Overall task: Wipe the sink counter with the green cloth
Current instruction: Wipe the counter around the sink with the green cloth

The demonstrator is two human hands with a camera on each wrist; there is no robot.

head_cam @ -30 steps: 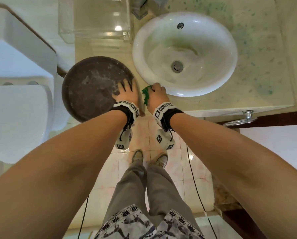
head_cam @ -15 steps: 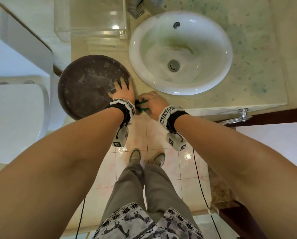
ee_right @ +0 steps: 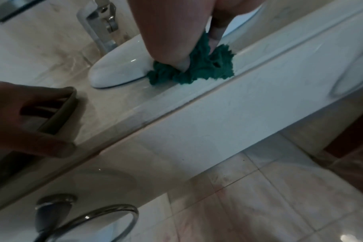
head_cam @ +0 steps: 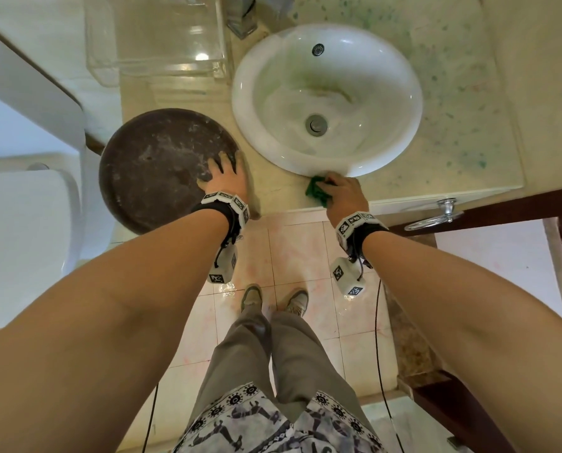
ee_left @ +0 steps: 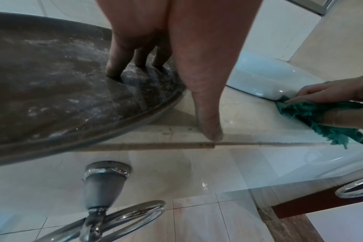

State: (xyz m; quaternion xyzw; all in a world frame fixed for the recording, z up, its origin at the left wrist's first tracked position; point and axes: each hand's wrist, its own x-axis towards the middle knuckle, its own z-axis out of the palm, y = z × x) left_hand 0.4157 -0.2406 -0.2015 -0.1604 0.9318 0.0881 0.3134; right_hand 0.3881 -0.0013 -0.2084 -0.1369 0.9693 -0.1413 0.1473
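The green cloth (head_cam: pixel 314 191) is bunched on the beige sink counter (head_cam: pixel 279 191), right against the front rim of the white basin (head_cam: pixel 250 125). My right hand (head_cam: pixel 341 191) grips the cloth (ee_right: pixel 199 70) between fingers and thumb and presses it down on the narrow strip before the counter edge. My left hand (head_cam: pixel 224 179) lies flat with straight fingers on the near right part of a dark round tray (head_cam: pixel 152 168), its thumb (ee_left: pixel 207 114) reaching down to the counter edge. From the left wrist, the cloth (ee_left: pixel 300 113) shows at the right under the other hand.
A clear plastic box (head_cam: pixel 155 37) stands behind the tray, with the tap base (head_cam: pixel 243 24) beside it. Green specks (head_cam: pixel 452 125) dot the counter right of the basin. A chrome towel ring (head_cam: pixel 436 217) hangs below the counter front. A white toilet (head_cam: pixel 21 240) is at the left.
My right hand has slid the cloth to the right along the counter front, away from the left hand and under the basin rim. The left hand has stayed on the tray.
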